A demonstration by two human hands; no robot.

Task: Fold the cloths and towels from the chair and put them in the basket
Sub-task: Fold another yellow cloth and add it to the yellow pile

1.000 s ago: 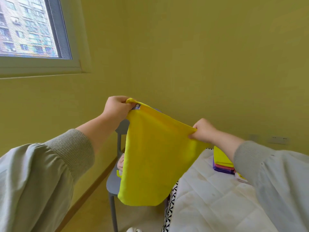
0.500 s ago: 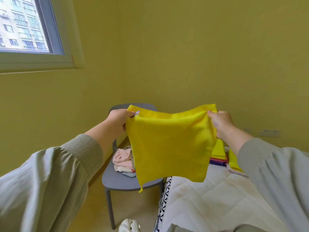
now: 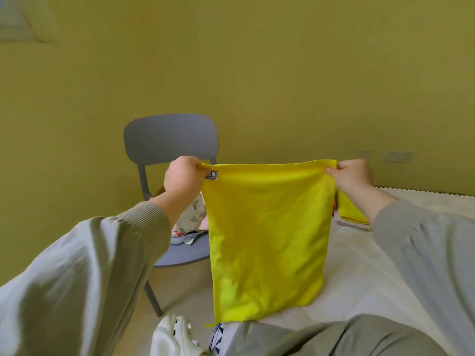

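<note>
A bright yellow cloth [image 3: 267, 237] hangs flat in front of me, stretched by its top edge. My left hand [image 3: 183, 177] pinches its top left corner beside a small blue label. My right hand [image 3: 352, 174] pinches the top right corner. Behind the cloth stands a grey chair [image 3: 171, 140] with a pile of patterned and pink cloths [image 3: 191, 219] on its seat, partly hidden by my left arm. No basket is in view.
A white quilted bed [image 3: 359, 273] fills the lower right, with folded yellow cloths [image 3: 350, 214] on it behind my right wrist. My knee [image 3: 334, 337] and a white shoe [image 3: 174, 337] are at the bottom. Yellow walls stand behind.
Both hands have lowered and spread apart, pulling the cloth's top edge straight and level. The view has tilted down and right, so the window has left the frame.
</note>
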